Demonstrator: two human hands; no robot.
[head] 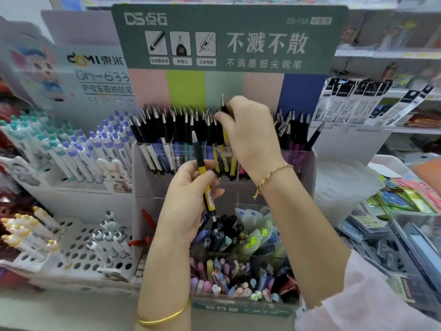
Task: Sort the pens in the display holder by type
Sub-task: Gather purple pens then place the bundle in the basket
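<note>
A clear tiered display holder (307,168) stands in front of me under a green backboard. Its top row is packed with black-topped pens (171,125) whose barrels are white, blue, yellow and purple. My left hand (188,201) grips a yellow pen with a black top (202,173), held upright in front of that row. My right hand (250,132) reaches into the middle of the top row and pinches a black-topped pen (223,105), lifted above its neighbours. The lower tiers hold mixed pastel pens (238,278).
A white rack of purple and teal click pens (78,149) stands to the left, with a perforated tray of capped pens (78,249) below it. Packaged refills and cards (401,201) are piled to the right. Shelves run behind.
</note>
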